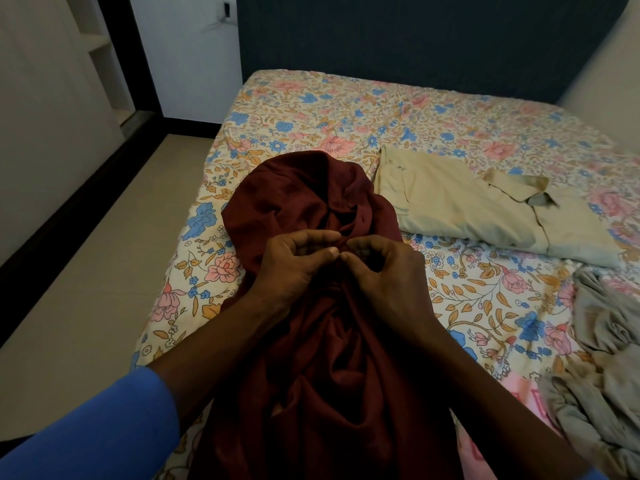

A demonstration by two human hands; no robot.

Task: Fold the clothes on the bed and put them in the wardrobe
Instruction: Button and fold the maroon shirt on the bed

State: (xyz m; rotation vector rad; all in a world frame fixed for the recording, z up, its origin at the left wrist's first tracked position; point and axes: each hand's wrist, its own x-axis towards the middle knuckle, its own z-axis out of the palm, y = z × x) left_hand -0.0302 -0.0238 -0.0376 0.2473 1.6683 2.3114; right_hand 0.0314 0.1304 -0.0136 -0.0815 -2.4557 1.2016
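Maroon cloth fills the middle of our head view: a crumpled maroon garment [311, 209] lies on the near left part of the bed, running from the bottom edge of the picture up toward the centre. Both of our hands meet on it about halfway up. Our left hand [294, 261] has its fingers curled and pinches a small fold of the maroon fabric between thumb and fingertips. Our right hand [384, 268] does the same just beside it, the two thumbs almost touching. We cannot tell whether a button or only cloth sits inside the pinch. A blue sleeve [104, 427] covers our left forearm at the lower left. The bed is covered by a floral sheet [311, 109] with pink and blue flowers on cream. Just to the right of the maroon garment, a beige collared shirt [450, 206] lies flat and folded on the sheet. Nearer to us on the right edge, a grey garment [609, 341] sits in a rumpled heap. Behind the bed stands a dark blue headboard [415, 36], and pale floor tiles [104, 254] show to the left.
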